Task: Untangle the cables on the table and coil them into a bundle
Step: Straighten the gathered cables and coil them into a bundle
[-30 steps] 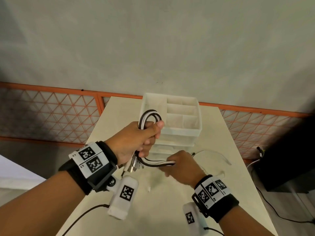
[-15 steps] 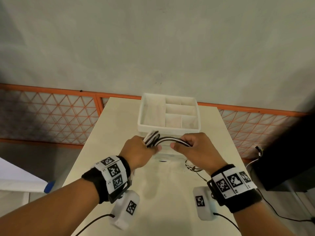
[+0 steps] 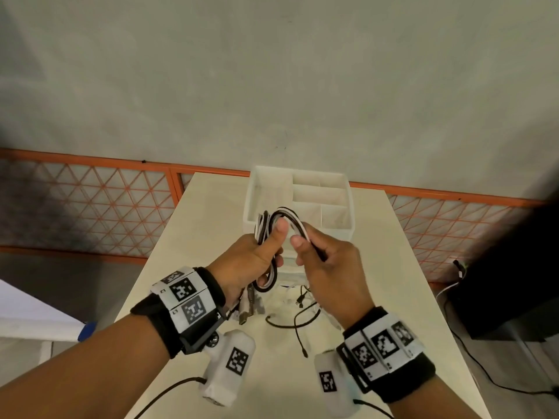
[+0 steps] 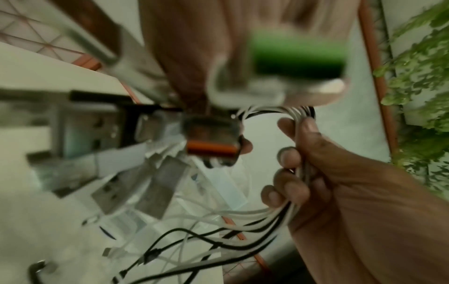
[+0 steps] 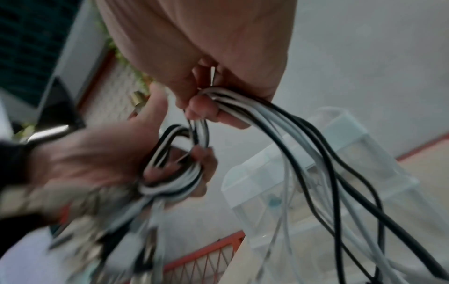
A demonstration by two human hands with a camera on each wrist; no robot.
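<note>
Head view: left hand (image 3: 251, 261) clamps the coil of black and white cables (image 3: 266, 237); right hand (image 3: 326, 261), half a second ago level alongside, now feeds a fresh arch over; tails trail on the beige table (image 3: 181, 252).
Left wrist view: USB plugs (image 4: 136, 190) dangle, blurred.
Right wrist view: fingers (image 5: 206, 109) pinch the strands; coiling about midway.

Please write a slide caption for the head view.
Both hands, left hand and right hand, wind black-and-white cables before a divided white box.
</note>
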